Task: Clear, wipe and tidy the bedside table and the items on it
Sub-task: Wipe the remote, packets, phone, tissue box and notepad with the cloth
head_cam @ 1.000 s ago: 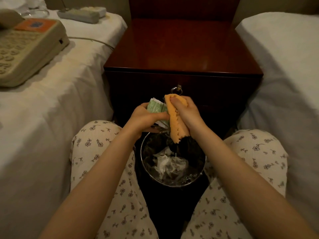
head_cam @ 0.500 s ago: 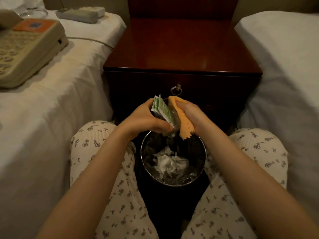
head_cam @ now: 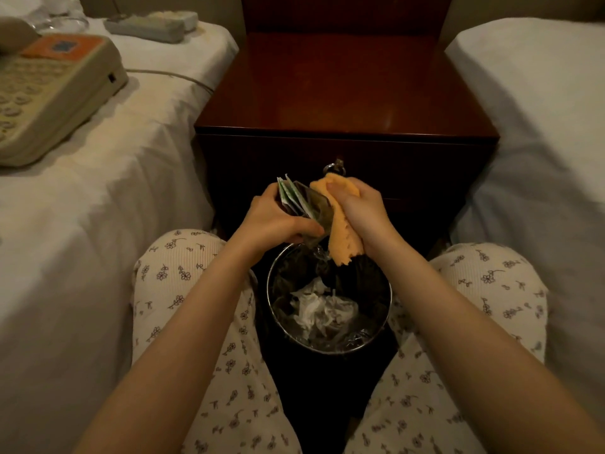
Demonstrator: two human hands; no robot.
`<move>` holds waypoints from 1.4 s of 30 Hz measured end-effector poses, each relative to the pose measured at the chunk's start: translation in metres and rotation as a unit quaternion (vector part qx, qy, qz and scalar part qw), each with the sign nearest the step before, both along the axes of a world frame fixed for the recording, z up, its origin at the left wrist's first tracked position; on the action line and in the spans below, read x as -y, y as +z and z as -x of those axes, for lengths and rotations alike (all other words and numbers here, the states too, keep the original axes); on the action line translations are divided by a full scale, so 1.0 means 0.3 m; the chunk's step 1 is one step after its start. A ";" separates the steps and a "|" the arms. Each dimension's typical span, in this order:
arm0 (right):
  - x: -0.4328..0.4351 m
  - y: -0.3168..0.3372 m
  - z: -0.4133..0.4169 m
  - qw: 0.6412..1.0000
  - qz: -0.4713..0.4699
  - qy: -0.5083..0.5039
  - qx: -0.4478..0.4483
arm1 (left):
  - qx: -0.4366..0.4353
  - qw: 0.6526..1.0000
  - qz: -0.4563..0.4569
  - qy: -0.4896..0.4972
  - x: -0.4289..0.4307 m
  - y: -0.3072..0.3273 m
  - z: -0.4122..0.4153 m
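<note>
Surface (head_cam: pixel 343 93) looks bare & glossy from front edge to back, so clearing is prob. done and the wipe done or nearly. Left hand (head_cam: pixel 273 221) grips a fan of green-white packets (head_cam: pixel 291 198) plus a clear wrapper. Right hand (head_cam: pixel 361 209) is clenched round the orange cloth (head_cam: pixel 343 237). Both are just in front of the surface's front edge, above the bin (head_cam: pixel 269 299), which has crumpled tissue (head_cam: pixel 314 306) inside. Left to do, I'd judge: wipe/sort the packets, then return the phone (head_cam: pixel 55 90) & grey unit (head_cam: pixel 147 26), both on the left bed (head_cam: pixel 98 224). Writing: green print on the packets and the orange label (head_cam: pixel 62 45) on the phone are too small to read; no brand legible.
</note>
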State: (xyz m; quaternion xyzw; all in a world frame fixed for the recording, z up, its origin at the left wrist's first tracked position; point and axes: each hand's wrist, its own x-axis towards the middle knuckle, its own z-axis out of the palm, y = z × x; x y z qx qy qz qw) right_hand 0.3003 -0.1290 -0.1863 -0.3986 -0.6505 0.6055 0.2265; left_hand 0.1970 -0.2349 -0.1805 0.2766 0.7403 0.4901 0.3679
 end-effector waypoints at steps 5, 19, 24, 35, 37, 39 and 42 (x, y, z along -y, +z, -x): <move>-0.004 -0.017 -0.006 0.996 -0.019 0.041 0.073 | 0.002 1.000 -0.011 0.012 -0.003 -0.012 0.000; 0.054 -0.061 0.026 0.978 0.170 -0.052 -0.111 | 0.025 0.998 0.060 0.013 -0.018 -0.033 -0.014; -0.006 -0.041 0.020 0.968 0.216 -0.039 -0.120 | -0.002 0.999 0.033 -0.036 0.003 0.011 0.010; -0.001 -0.034 0.012 0.996 0.049 -0.053 -0.046 | -0.155 0.985 0.066 -0.024 0.023 0.029 0.003; 0.004 -0.038 0.008 0.996 -0.029 -0.071 -0.045 | -0.222 0.971 0.089 -0.007 0.018 0.027 -0.004; 0.010 -0.032 0.001 0.990 -0.097 -0.077 -0.062 | -0.233 0.968 0.093 0.018 0.015 0.026 -0.013; 0.012 -0.046 0.002 0.990 -0.121 -0.050 -0.047 | -0.239 0.967 0.080 0.042 0.012 0.027 -0.025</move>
